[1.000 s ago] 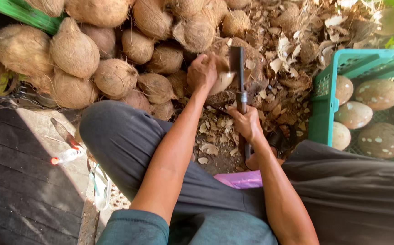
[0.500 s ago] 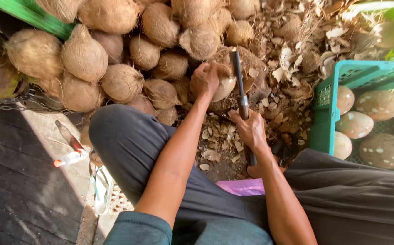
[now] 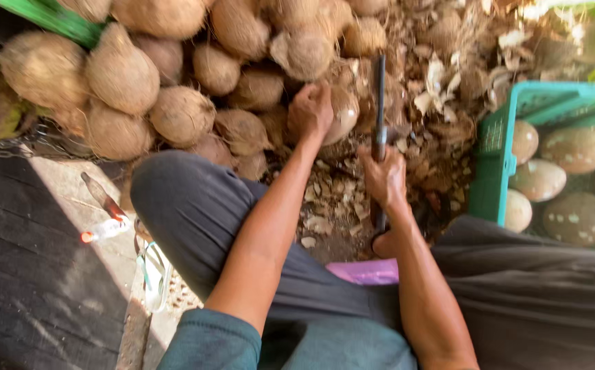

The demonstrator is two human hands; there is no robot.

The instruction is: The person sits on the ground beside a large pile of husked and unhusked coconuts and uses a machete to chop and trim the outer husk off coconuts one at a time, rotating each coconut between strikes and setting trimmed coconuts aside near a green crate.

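My left hand grips a partly husked coconut at the foot of a pile of brown husked coconuts. My right hand is closed around the handle of a long dark knife, its blade pointing away from me just right of that coconut. The blade stands close beside the coconut; whether it touches is unclear. Both forearms reach out between my knees in grey trousers.
A teal plastic crate at the right holds several peeled pale coconuts. Husk scraps cover the ground ahead. A pink object lies under my right wrist. A sandal and a small bottle lie at left.
The view has shifted slightly; my left hand still holds the coconut, and my right hand has moved the knife a little to the right and nearer.
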